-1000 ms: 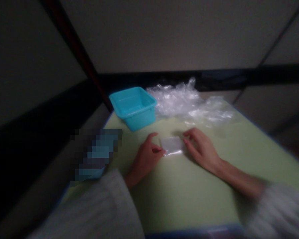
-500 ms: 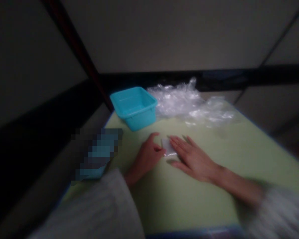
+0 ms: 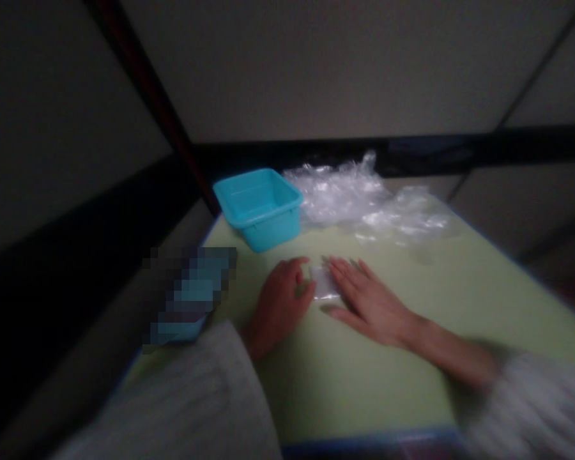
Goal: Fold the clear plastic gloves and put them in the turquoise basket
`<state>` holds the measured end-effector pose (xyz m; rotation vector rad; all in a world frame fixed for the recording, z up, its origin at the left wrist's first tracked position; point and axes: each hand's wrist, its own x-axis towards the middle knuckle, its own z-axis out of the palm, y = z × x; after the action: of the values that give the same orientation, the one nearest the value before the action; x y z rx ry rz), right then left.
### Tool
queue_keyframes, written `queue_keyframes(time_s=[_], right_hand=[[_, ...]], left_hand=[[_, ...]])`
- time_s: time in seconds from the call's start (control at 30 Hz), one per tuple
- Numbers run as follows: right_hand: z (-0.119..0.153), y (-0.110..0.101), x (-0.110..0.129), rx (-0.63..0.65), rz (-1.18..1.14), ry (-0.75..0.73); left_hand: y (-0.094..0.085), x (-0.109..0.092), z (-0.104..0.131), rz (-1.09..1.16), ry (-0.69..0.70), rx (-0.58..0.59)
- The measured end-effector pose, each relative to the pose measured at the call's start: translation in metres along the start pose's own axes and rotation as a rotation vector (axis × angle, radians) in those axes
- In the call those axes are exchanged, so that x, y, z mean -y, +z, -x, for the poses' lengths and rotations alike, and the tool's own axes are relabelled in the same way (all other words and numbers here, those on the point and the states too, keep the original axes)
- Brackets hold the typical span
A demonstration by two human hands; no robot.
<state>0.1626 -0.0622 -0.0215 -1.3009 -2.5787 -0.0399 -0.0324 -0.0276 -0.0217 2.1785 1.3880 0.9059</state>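
Note:
A small flat packet (image 3: 324, 286), whitish and shiny along its lower edge, lies on the yellow-green table (image 3: 364, 396). The fingers of my right hand (image 3: 376, 303) are stretched out flat, with their tips over the packet's right side. My left hand (image 3: 282, 300) is beside the packet's left edge, its thumb and forefinger curved and apart, with nothing seen between them. Both hands are bare.
A turquoise plastic basket (image 3: 276, 230) stands at the back left. Crumpled clear plastic bags (image 3: 345, 195) are heaped beside it, reaching right. A pixelated bluish object (image 3: 191, 294) lies at the table's left edge. A wall rises behind.
My left hand has drawn slightly back from the packet, its thumb lifting off the packet's lower left corner. My right hand remains nearly in place over the packet.

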Motion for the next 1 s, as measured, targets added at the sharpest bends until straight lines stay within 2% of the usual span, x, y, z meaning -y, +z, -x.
queue_keyframes(time_s=[0.1,0.13,0.2,0.5,1.0], right_hand=[[0.000,0.001,0.001,-0.042,-0.001,-0.011],[0.001,0.002,0.001,-0.046,-0.007,-0.014],[0.001,0.004,0.000,-0.047,-0.019,-0.015],[0.001,0.006,0.000,0.018,0.016,-0.016],[0.002,0.007,-0.001,0.027,0.022,-0.025]], left_hand=[[-0.002,-0.005,0.008,-0.230,0.320,0.061],[-0.001,-0.006,0.010,-0.288,0.397,0.097],[0.003,-0.005,0.014,-0.363,0.467,0.159],[0.010,0.002,0.015,-0.576,0.505,0.304],[0.007,-0.003,0.013,-0.565,0.470,0.361]])
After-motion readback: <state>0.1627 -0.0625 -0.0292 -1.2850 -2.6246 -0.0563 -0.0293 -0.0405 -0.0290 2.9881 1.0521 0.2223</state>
